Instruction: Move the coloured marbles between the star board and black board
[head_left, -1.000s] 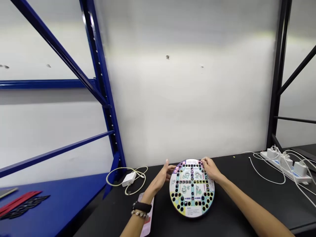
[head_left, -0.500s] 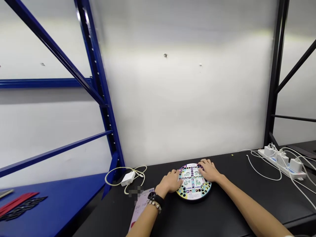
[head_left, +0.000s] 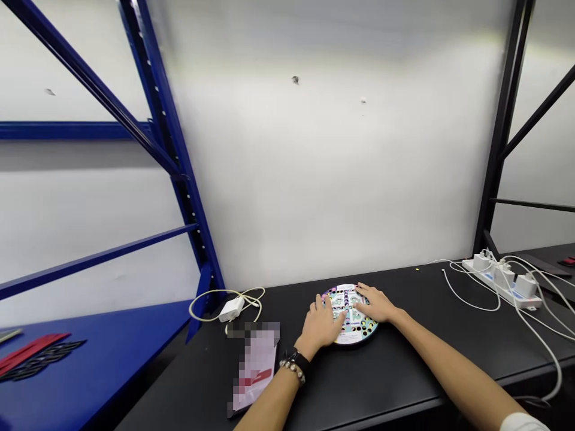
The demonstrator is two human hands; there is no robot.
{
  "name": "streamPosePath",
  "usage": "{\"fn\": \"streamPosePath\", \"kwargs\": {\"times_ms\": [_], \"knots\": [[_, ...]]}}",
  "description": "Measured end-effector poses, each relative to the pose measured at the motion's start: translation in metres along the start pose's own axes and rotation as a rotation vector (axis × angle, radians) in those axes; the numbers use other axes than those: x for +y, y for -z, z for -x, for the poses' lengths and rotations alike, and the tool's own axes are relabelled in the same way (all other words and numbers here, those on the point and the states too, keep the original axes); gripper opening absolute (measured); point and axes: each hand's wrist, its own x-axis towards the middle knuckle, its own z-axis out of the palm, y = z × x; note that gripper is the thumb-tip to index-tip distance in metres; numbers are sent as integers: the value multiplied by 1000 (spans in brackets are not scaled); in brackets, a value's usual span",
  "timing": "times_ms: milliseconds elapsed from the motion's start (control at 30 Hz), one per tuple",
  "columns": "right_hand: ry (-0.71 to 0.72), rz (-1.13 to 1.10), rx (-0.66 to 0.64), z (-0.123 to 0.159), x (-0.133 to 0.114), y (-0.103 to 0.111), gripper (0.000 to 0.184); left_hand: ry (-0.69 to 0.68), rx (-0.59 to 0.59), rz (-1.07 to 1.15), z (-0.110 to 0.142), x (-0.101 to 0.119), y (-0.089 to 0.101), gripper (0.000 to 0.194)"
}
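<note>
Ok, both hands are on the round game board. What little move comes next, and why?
Probably lift the left hand off the round game board, since it and the right hand lie flat across the board, hiding many of its holes.

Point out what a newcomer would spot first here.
The colourful round game board catches the eye first, lying on the black table with the left hand and right hand spread flat on it. Tall blue shelving rises at the left, and a white power strip crowded with plugs and cables sits at the far right of the table.
</note>
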Motion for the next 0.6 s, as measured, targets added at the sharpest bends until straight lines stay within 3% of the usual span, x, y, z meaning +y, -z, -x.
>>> {"fn": "streamPosePath", "kwargs": {"times_ms": [400, 600], "knots": [[6, -84, 63, 1, 0, 0, 67, 12, 1, 135, 3, -4, 7, 84], [3, -652, 261, -15, 7, -3, 71, 43, 91, 273, 2, -7, 11, 86]]}}
